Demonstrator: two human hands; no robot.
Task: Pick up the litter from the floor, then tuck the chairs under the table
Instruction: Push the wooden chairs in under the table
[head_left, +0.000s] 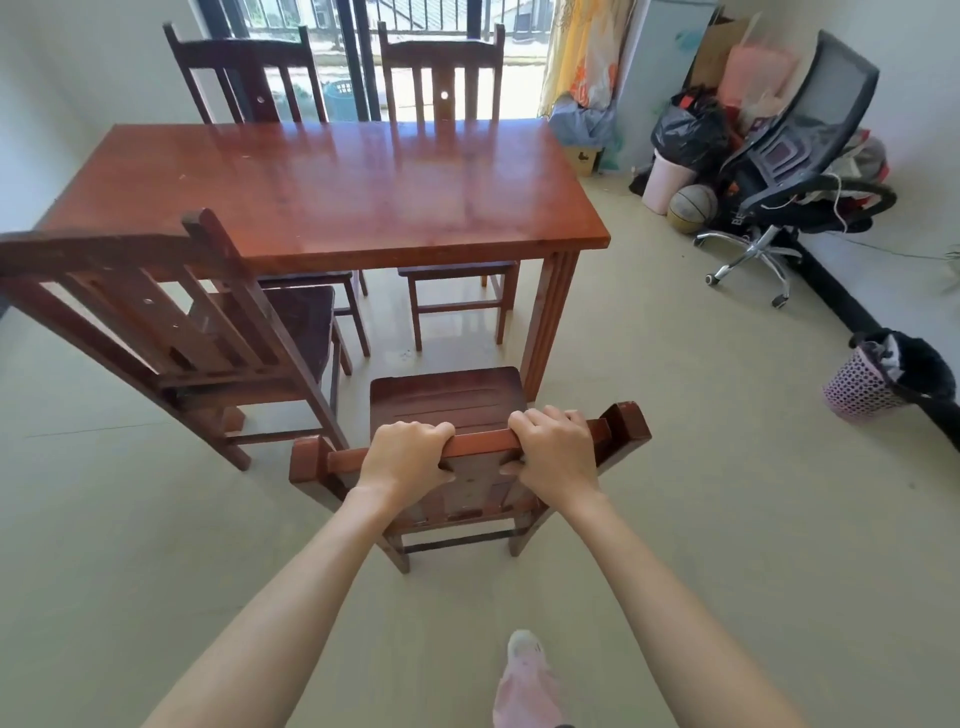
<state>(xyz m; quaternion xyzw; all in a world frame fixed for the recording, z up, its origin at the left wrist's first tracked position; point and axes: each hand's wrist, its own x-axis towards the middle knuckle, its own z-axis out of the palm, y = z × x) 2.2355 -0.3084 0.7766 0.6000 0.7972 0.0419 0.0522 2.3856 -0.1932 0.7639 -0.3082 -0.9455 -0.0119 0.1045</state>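
Observation:
A wooden chair (447, 397) stands in front of me at the near right corner of the reddish wooden table (332, 182), its seat outside the table edge. My left hand (408, 457) and my right hand (556, 452) both grip the chair's top rail. A second chair (171, 322) stands to the left with its seat partly under the table. Two more chairs (249, 67) (441, 62) sit tucked in at the table's far side. No litter shows on the floor.
A pink bin with a black liner (883, 379) stands by the right wall. A black office chair (795, 171), a basketball (691, 208), bags and boxes fill the far right corner. My foot in a pink slipper (524, 680) is on the floor below.

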